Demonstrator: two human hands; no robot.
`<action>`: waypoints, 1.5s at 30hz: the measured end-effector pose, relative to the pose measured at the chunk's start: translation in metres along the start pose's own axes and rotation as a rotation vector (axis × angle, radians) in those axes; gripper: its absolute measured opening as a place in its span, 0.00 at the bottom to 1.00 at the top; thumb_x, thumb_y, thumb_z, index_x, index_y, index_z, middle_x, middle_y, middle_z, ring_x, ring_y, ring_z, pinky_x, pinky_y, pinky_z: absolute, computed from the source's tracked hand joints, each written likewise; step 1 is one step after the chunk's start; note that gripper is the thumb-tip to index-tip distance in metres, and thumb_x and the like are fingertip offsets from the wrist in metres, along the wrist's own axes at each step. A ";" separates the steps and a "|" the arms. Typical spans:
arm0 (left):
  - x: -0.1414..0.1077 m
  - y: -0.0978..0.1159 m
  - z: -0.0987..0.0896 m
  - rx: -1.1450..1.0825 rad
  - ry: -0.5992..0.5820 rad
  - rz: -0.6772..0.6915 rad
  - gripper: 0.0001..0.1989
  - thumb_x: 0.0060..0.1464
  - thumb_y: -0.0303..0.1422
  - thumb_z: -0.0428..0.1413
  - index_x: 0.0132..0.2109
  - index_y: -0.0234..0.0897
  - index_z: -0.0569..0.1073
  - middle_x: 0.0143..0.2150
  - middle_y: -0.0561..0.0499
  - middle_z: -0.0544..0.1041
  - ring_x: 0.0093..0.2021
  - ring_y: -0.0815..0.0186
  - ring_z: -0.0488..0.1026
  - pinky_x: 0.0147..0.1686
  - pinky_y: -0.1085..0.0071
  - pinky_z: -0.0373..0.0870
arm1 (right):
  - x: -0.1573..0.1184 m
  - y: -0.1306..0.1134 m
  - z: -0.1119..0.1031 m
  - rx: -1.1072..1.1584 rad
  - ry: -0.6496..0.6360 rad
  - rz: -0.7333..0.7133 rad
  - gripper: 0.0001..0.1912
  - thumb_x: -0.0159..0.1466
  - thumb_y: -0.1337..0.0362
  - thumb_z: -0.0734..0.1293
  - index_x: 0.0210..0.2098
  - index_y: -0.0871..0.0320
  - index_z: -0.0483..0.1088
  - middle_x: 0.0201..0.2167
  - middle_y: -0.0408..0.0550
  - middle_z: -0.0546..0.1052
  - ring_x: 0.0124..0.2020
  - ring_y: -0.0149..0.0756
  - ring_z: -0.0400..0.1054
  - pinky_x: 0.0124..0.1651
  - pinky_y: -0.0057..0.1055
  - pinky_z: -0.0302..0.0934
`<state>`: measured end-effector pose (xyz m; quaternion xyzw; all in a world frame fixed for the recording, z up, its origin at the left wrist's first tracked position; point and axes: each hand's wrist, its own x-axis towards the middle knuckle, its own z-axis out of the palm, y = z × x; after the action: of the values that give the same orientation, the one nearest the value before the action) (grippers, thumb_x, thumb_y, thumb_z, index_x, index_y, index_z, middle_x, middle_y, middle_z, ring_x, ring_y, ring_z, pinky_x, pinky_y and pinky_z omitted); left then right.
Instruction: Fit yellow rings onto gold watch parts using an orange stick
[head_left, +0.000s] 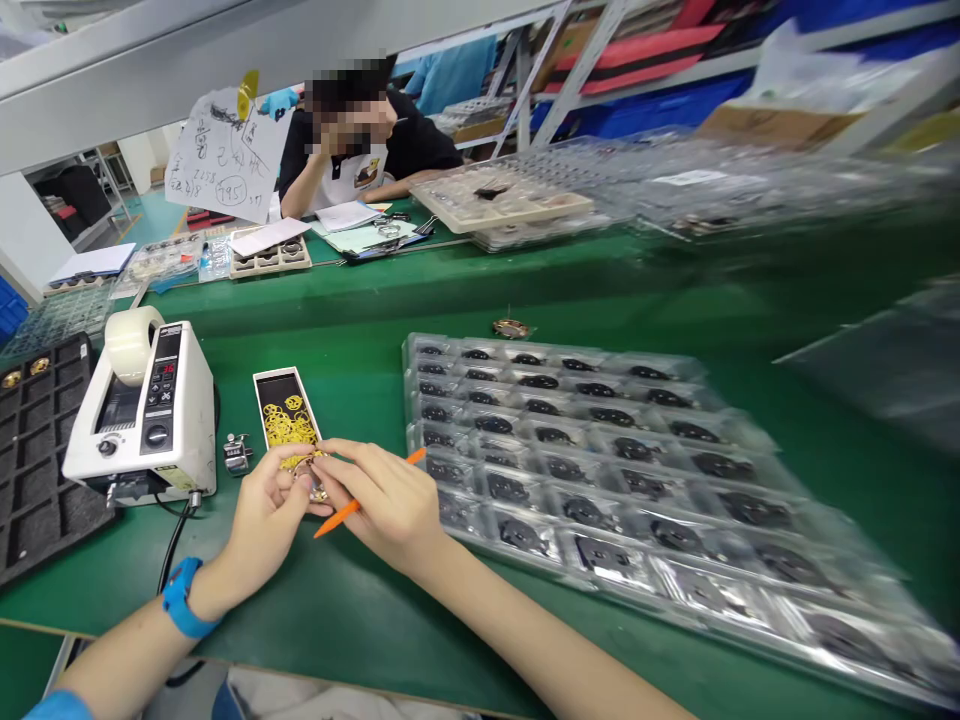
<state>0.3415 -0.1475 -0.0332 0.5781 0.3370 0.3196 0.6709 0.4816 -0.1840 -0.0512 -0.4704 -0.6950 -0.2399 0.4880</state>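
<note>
My left hand (262, 510) pinches a small round metal part (311, 480) with a gold-coloured rim above the bench. My right hand (386, 497) grips a thin orange stick (352, 508) that pokes out on both sides of the fingers, and its fingertips reach the round part. Just behind both hands lies a narrow black card (286, 415) heaped with thin gold rings, its near end partly hidden by my fingers. To the right of my right hand stretches a large clear blister tray (600, 470) of dark round parts.
A white tape dispenser (142, 415) and a small tally counter (237, 453) stand left of my hands, beside a black compartment tray (37, 450). A loose round part (512, 328) lies beyond the blister tray. Across the green bench (187, 600), a seated person sits among papers and trays.
</note>
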 end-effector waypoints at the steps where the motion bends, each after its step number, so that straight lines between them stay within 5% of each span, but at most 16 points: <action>1: 0.000 -0.001 0.000 0.006 -0.003 0.006 0.26 0.52 0.46 0.57 0.50 0.30 0.63 0.32 0.50 0.74 0.33 0.69 0.75 0.38 0.71 0.77 | 0.000 0.000 0.000 0.015 -0.004 -0.015 0.04 0.64 0.75 0.62 0.38 0.64 0.66 0.36 0.52 0.75 0.33 0.33 0.67 0.34 0.28 0.60; 26: -0.005 -0.009 0.000 0.133 0.031 0.117 0.12 0.58 0.35 0.50 0.46 0.31 0.66 0.28 0.53 0.70 0.29 0.76 0.70 0.35 0.81 0.71 | -0.003 0.001 0.003 0.049 -0.024 -0.051 0.05 0.63 0.76 0.60 0.39 0.64 0.64 0.33 0.52 0.75 0.30 0.34 0.67 0.32 0.30 0.60; 33: -0.002 -0.006 0.000 0.084 0.064 0.040 0.16 0.54 0.38 0.55 0.44 0.31 0.64 0.27 0.54 0.72 0.27 0.76 0.70 0.30 0.82 0.67 | -0.006 -0.008 0.005 0.022 -0.013 0.052 0.04 0.63 0.75 0.63 0.37 0.62 0.63 0.33 0.50 0.74 0.32 0.34 0.68 0.34 0.30 0.61; 37: 0.008 -0.001 -0.004 -0.097 0.069 -0.088 0.24 0.43 0.45 0.63 0.36 0.32 0.62 0.24 0.55 0.71 0.25 0.74 0.70 0.30 0.78 0.69 | -0.002 -0.004 -0.003 0.236 -0.036 0.250 0.02 0.66 0.70 0.61 0.38 0.60 0.61 0.31 0.47 0.72 0.25 0.28 0.65 0.27 0.25 0.59; 41: 0.012 0.010 -0.008 -0.155 0.068 -0.182 0.24 0.37 0.42 0.66 0.32 0.30 0.64 0.28 0.50 0.74 0.27 0.68 0.74 0.28 0.77 0.69 | 0.004 0.009 -0.015 0.455 -0.228 0.471 0.07 0.69 0.68 0.56 0.36 0.59 0.63 0.26 0.42 0.67 0.21 0.25 0.59 0.23 0.22 0.54; 45: 0.010 0.017 -0.010 -0.117 -0.004 -0.196 0.21 0.36 0.39 0.65 0.29 0.29 0.65 0.24 0.51 0.72 0.22 0.69 0.72 0.24 0.76 0.67 | 0.006 0.014 -0.019 0.694 -0.491 0.402 0.08 0.69 0.67 0.56 0.36 0.59 0.64 0.30 0.45 0.69 0.29 0.27 0.64 0.31 0.23 0.58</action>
<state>0.3386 -0.1312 -0.0183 0.5028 0.3715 0.2704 0.7322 0.5025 -0.1904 -0.0395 -0.4477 -0.7240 0.2241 0.4746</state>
